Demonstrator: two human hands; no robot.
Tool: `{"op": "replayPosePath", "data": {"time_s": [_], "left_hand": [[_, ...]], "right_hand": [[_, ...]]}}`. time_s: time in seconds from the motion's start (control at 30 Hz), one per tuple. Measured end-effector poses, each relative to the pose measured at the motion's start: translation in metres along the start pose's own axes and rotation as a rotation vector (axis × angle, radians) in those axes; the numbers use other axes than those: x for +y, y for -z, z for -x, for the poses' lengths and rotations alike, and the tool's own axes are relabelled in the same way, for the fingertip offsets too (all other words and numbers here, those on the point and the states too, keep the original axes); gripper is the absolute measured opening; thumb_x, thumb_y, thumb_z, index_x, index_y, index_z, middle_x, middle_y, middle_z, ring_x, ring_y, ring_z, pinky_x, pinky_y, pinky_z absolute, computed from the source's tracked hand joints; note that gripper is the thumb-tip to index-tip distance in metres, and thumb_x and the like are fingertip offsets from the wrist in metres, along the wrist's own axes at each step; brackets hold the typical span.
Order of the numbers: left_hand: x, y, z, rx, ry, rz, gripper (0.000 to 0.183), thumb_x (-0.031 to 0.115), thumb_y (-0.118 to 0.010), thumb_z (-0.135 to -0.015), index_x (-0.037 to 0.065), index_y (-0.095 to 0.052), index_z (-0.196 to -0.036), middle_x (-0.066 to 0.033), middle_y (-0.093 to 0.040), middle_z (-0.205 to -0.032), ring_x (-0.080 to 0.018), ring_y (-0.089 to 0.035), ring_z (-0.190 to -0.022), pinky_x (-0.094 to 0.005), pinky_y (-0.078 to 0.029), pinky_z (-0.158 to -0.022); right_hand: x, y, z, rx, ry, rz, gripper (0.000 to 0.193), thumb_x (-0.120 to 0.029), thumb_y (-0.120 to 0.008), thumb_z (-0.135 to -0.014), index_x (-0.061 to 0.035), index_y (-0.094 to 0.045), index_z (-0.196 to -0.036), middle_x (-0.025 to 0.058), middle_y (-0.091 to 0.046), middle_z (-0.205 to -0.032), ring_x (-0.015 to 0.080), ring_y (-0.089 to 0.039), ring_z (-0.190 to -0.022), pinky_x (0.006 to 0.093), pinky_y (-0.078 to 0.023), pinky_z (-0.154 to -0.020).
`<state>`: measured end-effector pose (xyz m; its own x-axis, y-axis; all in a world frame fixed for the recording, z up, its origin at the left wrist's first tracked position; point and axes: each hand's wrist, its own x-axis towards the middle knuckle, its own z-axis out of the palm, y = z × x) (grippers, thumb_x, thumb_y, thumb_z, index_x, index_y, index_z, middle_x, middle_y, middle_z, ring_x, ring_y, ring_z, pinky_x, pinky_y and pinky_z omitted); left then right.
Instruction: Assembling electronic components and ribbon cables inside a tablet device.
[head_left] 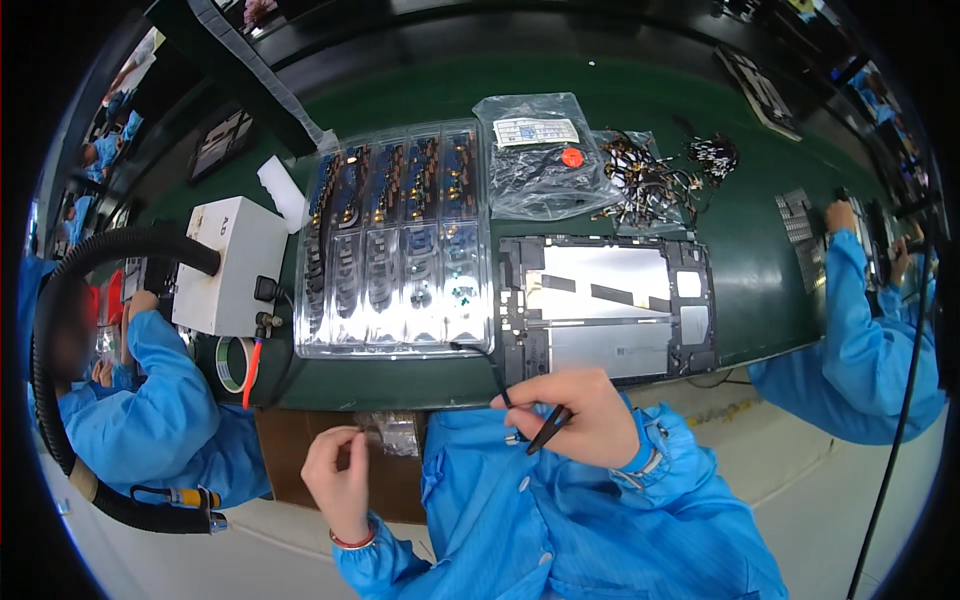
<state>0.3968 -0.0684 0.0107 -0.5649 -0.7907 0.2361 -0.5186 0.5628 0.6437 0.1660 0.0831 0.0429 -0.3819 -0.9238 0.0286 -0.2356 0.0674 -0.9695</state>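
holding black tweezers [548, 428] in right grip [580, 415], left grip [340, 475] pinched, beside clear tray [395, 335] of parts.

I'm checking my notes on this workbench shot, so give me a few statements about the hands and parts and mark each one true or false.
1. The right hand holds black tweezers. True.
2. The left hand rests on the white box. False: it is raised near the table edge, fingers pinched, apart from the box.
3. The clear plastic tray lies left of the opened tablet chassis. True.
4. The roll of tape sits on the chassis. False: it sits below the white box.
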Motion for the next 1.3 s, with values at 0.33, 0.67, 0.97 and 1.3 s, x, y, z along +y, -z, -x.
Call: {"op": "replayPosePath", "data": {"time_s": [0.33, 0.67, 0.97, 1.3], "left_hand": [[0.082, -0.040, -0.047, 0.001, -0.409, 0.332, 0.029, -0.008, -0.069, -0.066, -0.003, -0.063, -0.094, -0.0155, -0.065, -0.087, -0.0228, -0.065, -0.070, -0.0273, -0.054, -0.060], [0.100, -0.043, -0.053, -0.110, -0.612, 0.329, 0.021, -0.004, -0.070, -0.063, -0.002, -0.064, -0.083, -0.0136, -0.065, -0.078, -0.0256, -0.064, -0.069, -0.0285, -0.053, -0.062], [0.112, -0.076, -0.054, 0.119, -0.475, 0.453, 0.021, -0.004, -0.070, -0.066, -0.001, -0.063, -0.085, -0.0144, -0.066, -0.085, -0.0245, -0.066, -0.074, -0.0282, -0.053, -0.065], [0.113, -0.078, -0.054, 0.204, -0.462, 0.388, 0.021, -0.008, -0.066, -0.064, -0.003, -0.063, -0.084, -0.0157, -0.066, -0.084, -0.0244, -0.066, -0.074, -0.0278, -0.054, -0.065]], "right_hand": [[0.002, 0.001, 0.010, -0.104, -0.003, -0.054, 0.019, -0.010, -0.066, -0.075, -0.0032, -0.065, -0.092, 0.0107, -0.065, -0.078, 0.0201, -0.064, -0.067, 0.0272, -0.048, -0.058], [0.001, -0.004, -0.003, 0.198, 0.208, -0.141, 0.019, -0.001, -0.068, -0.070, -0.0040, -0.064, -0.089, 0.0091, -0.062, -0.081, 0.0213, -0.059, -0.069, 0.0293, -0.046, -0.058], [0.000, -0.012, -0.003, 0.425, 0.174, -0.138, 0.018, 0.003, -0.067, -0.072, -0.0014, -0.065, -0.089, 0.0102, -0.062, -0.078, 0.0186, -0.060, -0.066, 0.0266, -0.046, -0.056], [0.008, -0.014, -0.009, 0.458, 0.395, 0.045, 0.018, 0.004, -0.065, -0.074, -0.0004, -0.064, -0.091, 0.0126, -0.063, -0.083, 0.0194, -0.061, -0.069, 0.0265, -0.048, -0.060]]}}
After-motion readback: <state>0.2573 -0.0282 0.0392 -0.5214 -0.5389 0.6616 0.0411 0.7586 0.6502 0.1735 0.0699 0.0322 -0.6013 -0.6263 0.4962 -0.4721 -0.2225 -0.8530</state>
